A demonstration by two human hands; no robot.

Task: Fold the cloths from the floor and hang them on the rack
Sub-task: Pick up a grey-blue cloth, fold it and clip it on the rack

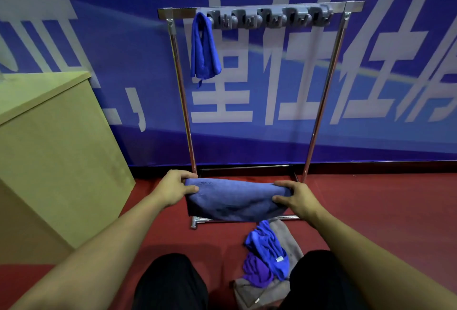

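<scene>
Centre frame, the left hand [176, 187] and right hand [295, 197] each keep a closed grip on an end of a folded blue cloth [235, 201], low before the rack [259, 11]. Large white Chinese characters, cropped and unreadable, fill the blue banner [371, 74] behind.

I see a room that is a bit dim, with soft, even light from above. The rack [249, 10] bars shine a little. The picture is fuzzy and grainy all over. Straight lines bend near the edges. My dark trousers [170, 282] are almost black, with no detail.
</scene>
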